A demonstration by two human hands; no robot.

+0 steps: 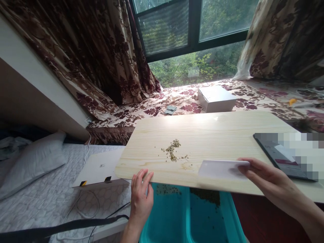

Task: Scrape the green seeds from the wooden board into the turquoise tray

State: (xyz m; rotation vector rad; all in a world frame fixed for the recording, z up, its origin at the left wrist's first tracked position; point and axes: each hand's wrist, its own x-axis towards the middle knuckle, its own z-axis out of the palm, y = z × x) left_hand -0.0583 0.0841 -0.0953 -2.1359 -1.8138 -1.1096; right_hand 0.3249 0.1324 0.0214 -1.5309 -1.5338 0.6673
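On the light wooden tabletop [222, 135] lies a loose patch of small greenish-brown grains [173, 150]. My right hand [263, 173] grips the right end of a flat white card-like sheet [220, 169], which is held over the table to the right of the grains. With fingers stretched over the front edge of the table, my left hand [142, 192] holds nothing. Below that edge is a turquoise two-compartment bin [187, 216]. Dark grains gather in its right compartment, and a thinner scatter shows in the left one.
A dark flat case [278, 158], partly blurred out, lies on the table's right side. Behind the table, a white box [217, 98] and a small folded cloth [170, 109] rest on the floral window seat. At left are a white carton [98, 168], cables and a bed [50, 189].
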